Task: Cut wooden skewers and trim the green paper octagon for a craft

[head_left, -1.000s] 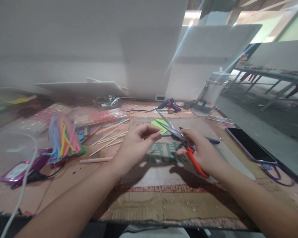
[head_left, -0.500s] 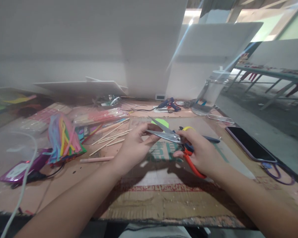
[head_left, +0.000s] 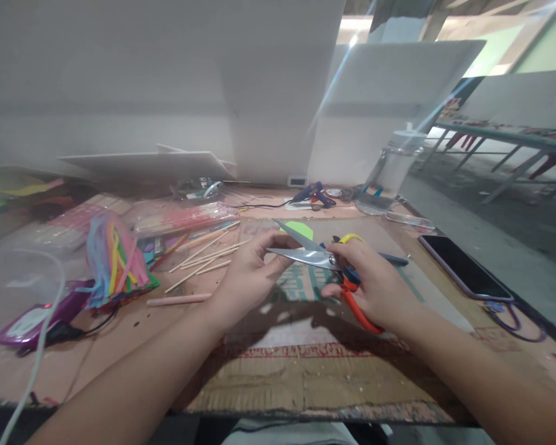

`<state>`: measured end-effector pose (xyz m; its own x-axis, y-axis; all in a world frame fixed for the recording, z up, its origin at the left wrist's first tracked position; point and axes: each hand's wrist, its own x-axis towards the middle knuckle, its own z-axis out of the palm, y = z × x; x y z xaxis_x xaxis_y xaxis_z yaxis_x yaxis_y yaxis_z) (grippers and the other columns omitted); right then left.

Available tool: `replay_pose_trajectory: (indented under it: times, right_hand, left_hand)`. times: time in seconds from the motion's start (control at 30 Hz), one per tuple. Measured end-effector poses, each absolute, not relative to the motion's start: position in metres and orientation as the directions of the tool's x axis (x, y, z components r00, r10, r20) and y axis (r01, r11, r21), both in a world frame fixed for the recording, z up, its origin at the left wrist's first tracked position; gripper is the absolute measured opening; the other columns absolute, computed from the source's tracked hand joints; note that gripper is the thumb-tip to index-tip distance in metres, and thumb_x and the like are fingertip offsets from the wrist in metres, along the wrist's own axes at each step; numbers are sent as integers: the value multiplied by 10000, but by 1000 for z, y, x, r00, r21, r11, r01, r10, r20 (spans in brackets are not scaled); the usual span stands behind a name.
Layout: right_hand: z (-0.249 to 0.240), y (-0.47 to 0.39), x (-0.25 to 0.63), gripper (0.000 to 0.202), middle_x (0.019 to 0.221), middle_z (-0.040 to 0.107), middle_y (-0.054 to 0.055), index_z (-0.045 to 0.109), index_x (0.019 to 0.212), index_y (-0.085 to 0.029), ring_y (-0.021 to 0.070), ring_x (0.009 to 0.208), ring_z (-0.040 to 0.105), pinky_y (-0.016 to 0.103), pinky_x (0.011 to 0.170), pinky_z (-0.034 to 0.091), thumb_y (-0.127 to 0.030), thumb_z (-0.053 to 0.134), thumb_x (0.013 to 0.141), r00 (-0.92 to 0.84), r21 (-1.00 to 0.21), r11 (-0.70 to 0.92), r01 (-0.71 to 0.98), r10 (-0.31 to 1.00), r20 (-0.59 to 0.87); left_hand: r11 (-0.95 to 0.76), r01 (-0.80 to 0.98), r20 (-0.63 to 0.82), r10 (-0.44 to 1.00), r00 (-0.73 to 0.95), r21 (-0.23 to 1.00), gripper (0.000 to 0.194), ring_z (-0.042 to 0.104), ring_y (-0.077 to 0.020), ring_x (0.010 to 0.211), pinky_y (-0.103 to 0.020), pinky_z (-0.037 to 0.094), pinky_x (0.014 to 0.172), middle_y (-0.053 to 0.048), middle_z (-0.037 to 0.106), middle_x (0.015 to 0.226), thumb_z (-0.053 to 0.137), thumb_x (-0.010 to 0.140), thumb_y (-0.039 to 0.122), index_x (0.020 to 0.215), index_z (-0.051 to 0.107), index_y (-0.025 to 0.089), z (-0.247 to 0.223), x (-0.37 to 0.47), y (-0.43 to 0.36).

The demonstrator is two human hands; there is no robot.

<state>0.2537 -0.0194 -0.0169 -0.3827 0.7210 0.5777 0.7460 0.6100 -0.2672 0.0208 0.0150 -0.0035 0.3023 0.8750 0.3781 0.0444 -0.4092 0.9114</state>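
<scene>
My right hand (head_left: 375, 278) is closed around the orange-red handles of a pair of scissors (head_left: 301, 254), whose blades stand apart and point left. Across from it, my left hand (head_left: 254, 266) has thumb and fingertips drawn together at the blades; what they pinch, if anything, I cannot make out. A bright green piece of paper (head_left: 299, 230) shows just behind the blades, partly covered by them. Beyond my right hand lie a yellow handle (head_left: 351, 237) and a dark blue one (head_left: 393, 259), which look like parts of another tool, mostly hidden.
Thin wooden sticks (head_left: 199, 266) and colourful pipe cleaners (head_left: 118, 262) lie left, near a purple device (head_left: 37, 318). A blue glue gun (head_left: 312, 194) and a water bottle (head_left: 391, 173) stand at the back. A phone (head_left: 466, 267) lies right, on a cardboard sheet (head_left: 352, 383).
The scissors' blades have shifted slightly left and their tips sit a little lower over my left fingers. Both hands keep nearly the same pose; the whole view has drifted slightly.
</scene>
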Motion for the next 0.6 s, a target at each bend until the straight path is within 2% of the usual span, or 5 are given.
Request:
replay_pose_trajectory:
  times: [0.27,0.43,0.53,0.6]
  right_hand:
    - [-18,-20,257,549,888,628,64,614,1183,-201,223,774,599,330,681,472,-661,588,885,-393,-271,594,757,746,537]
    - [-23,-23,257,513,820,649,41,653,1116,-224,196,678,590,304,626,439,-675,584,881,-338,-277,525,805,789,513]
    - [-21,-17,261,488,820,668,44,664,1079,-222,194,666,593,298,610,431,-666,567,900,-274,-285,477,831,798,536]
    - [-17,-7,271,464,845,681,53,670,1064,-220,209,707,607,303,625,434,-643,584,895,-175,-298,385,873,819,546]
  left_hand:
    - [-435,50,403,866,298,899,36,697,-208,937,-337,564,853,-20,747,917,705,870,251,885,718,220,-2,22,14]
    - [-327,-23,317,892,322,945,113,693,-200,989,-335,536,913,-43,766,1015,707,857,210,962,739,184,-6,25,17]
    - [-286,-78,295,893,340,955,108,679,-151,846,-280,537,801,-30,746,902,702,867,214,959,735,169,-10,25,23]
    - [-240,-166,285,891,353,956,149,652,-120,752,-247,526,722,-8,707,817,699,880,242,1008,732,172,-13,23,28]
